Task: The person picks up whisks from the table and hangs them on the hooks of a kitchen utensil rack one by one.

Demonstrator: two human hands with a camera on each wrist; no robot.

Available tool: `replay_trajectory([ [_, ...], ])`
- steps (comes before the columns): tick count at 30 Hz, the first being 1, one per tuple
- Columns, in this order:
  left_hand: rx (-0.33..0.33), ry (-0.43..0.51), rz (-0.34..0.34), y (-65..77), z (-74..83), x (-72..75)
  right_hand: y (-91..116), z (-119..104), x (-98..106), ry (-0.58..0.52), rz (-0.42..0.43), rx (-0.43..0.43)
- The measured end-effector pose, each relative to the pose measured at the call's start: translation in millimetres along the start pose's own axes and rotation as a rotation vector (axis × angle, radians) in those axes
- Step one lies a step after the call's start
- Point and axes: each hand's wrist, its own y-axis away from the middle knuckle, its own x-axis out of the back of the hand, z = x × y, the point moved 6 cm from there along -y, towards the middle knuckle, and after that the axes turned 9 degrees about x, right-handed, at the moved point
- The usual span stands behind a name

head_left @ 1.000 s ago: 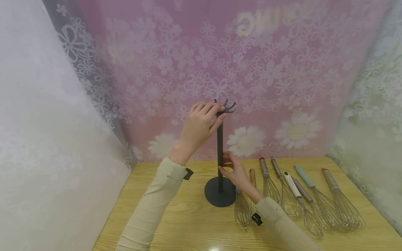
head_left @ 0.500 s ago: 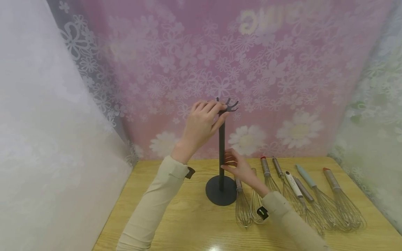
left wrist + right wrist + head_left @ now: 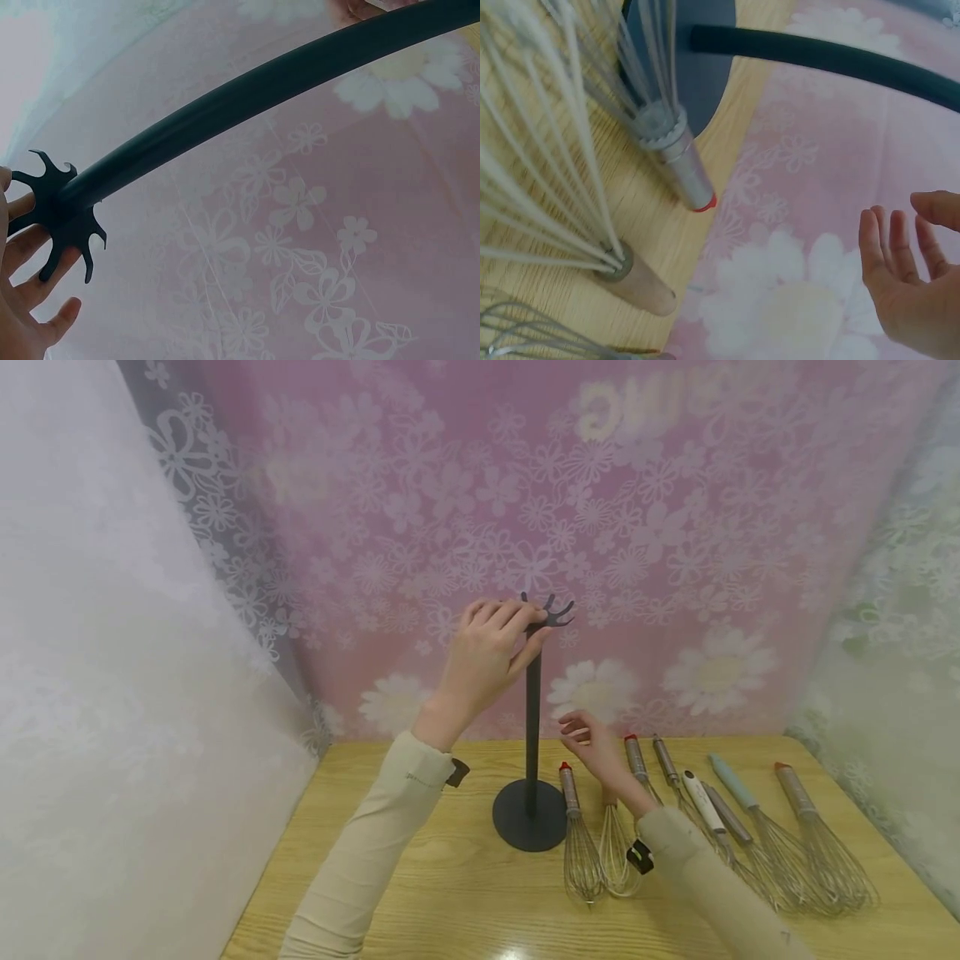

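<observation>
A black utensil stand [image 3: 533,718] with a round base and a crown of curved hooks [image 3: 56,214] stands upright on the table. My left hand [image 3: 483,647] rests over the top of it, fairly straight fingers lying across the hooks and the thumb held apart. To the right of the pole, my right hand [image 3: 595,748] hovers, fingers loosely bent and holding nothing. Below that hand lie a red-tipped metal-handled whisk [image 3: 686,172], beside the base, and a wooden-handled whisk [image 3: 643,289]; the right forearm partly hides the latter in the head view.
More whisks lie in a row to the right, among them a white-handled whisk [image 3: 703,802], a pale blue-handled whisk [image 3: 733,781] and another red-tipped whisk [image 3: 795,789]. The wooden table [image 3: 420,877] meets a pink flowered curtain [image 3: 450,527] behind, with pale curtains on both sides.
My right hand has let go of the stand's pole and moved away to the right. The left hand remains on the hooks.
</observation>
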Motion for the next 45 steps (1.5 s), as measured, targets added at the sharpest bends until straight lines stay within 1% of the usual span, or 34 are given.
replay_trajectory([
  [3, -0.001, 0.000, 0.003, -0.4, -0.4, -1.1, -1, 7, 2, 0.059, -0.011, -0.040],
  [7, -0.002, -0.002, 0.010, -0.3, -0.5, -1.8, 0, 15, -2, 0.089, -0.090, -0.106],
  [10, 0.002, -0.002, 0.011, 0.0, -0.3, -2.1, 3, 25, -7, 0.080, -0.166, -0.171],
  [12, 0.006, 0.001, 0.010, 0.2, 0.1, -2.1, 6, 33, -10, 0.073, -0.202, -0.202],
  [15, 0.013, 0.003, 0.005, 0.2, 0.8, -2.4, 11, 41, -12, 0.057, -0.222, -0.216],
  [16, 0.015, 0.003, 0.003, 0.2, 1.1, -2.6, 12, 42, -12, 0.057, -0.226, -0.206],
  [19, 0.022, 0.009, 0.000, 0.0, 1.6, -3.6, 17, 48, -14, 0.045, -0.250, -0.241],
  [22, 0.029, 0.017, -0.001, 0.0, 1.8, -3.9, 21, 54, -17, 0.039, -0.281, -0.336],
  [23, 0.033, 0.020, 0.000, 0.0, 1.8, -3.8, 22, 56, -19, 0.049, -0.303, -0.372],
  [26, 0.040, 0.023, -0.001, -0.1, 2.0, -3.5, 25, 60, -23, 0.102, -0.356, -0.436],
  [29, 0.045, 0.019, -0.006, -0.5, 2.2, -3.3, 27, 67, -26, 0.155, -0.403, -0.460],
  [31, 0.046, 0.016, -0.007, -0.5, 2.3, -3.2, 29, 70, -27, 0.160, -0.419, -0.485],
  [37, 0.047, 0.016, -0.001, 0.0, 2.1, -3.6, 33, 72, -29, 0.165, -0.486, -0.487],
  [41, 0.048, 0.015, 0.004, 0.5, 1.4, -4.8, 35, 74, -33, 0.129, -0.495, -0.511],
  [45, 0.049, 0.018, 0.006, 1.1, 0.2, -5.5, 34, 76, -36, 0.138, -0.498, -0.499],
])
